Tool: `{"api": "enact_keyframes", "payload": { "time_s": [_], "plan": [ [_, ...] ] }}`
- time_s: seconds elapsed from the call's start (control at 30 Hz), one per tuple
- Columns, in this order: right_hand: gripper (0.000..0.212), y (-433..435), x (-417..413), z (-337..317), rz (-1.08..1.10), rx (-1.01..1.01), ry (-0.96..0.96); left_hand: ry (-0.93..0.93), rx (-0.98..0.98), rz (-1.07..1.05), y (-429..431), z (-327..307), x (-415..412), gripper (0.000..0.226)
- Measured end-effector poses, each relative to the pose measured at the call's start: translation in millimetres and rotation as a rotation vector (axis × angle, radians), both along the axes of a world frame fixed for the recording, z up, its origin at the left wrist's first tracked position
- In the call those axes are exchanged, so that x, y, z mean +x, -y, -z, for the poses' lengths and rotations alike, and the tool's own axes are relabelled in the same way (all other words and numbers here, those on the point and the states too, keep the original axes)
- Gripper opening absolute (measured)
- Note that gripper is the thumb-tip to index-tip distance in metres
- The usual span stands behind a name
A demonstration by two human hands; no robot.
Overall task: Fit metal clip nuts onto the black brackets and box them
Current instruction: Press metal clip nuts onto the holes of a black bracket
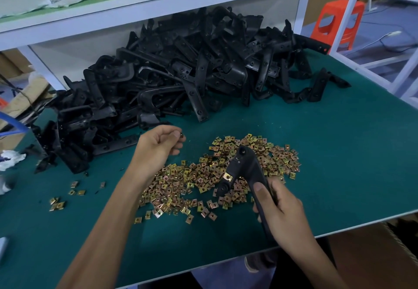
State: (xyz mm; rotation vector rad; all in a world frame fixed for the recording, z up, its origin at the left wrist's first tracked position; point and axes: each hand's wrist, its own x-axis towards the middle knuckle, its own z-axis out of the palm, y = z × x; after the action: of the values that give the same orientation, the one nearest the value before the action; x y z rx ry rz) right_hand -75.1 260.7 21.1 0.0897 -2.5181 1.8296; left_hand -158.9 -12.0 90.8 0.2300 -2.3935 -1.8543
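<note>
Pinching one nut (181, 134) in the left grip (158, 146), up over the counter (339, 153). Holding a bracket (242, 166) in the right grip (280, 207), just over the nuts (181, 182) spread there, with brackets (181, 67) piled behind.

Green-topped table (339, 164), white shelf (158, 4) above its back edge — orange plastic stool (343, 6) on the floor far right, crumpled white rag (12, 157) at the table's left edge.

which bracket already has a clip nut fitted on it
The bracket gripped in the right hand, held above the loose nuts: a gold clip nut sits on its lower tab. The piled brackets behind show none.
</note>
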Motion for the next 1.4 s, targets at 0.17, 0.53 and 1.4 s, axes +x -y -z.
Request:
{"api": "enact_keyframes", "payload": {
  "time_s": [0.17,0.53,1.4],
  "plan": [
    [0.021,-0.3,0.2,1.5,0.006,-0.008,-0.005,-0.01,0.105,0.075,-9.7,-1.9,11.5,0.015],
    [0.021,0.0,-0.1,2.9,0.008,0.015,-0.022,0.009,-0.071,0.222,-46.4,-6.2,26.2,0.017],
    [0.019,-0.4,0.0,0.8,-0.015,0.002,-0.011,0.085,0.114,0.363,-68.6,-8.2,27.4,0.024]
  ]
}}
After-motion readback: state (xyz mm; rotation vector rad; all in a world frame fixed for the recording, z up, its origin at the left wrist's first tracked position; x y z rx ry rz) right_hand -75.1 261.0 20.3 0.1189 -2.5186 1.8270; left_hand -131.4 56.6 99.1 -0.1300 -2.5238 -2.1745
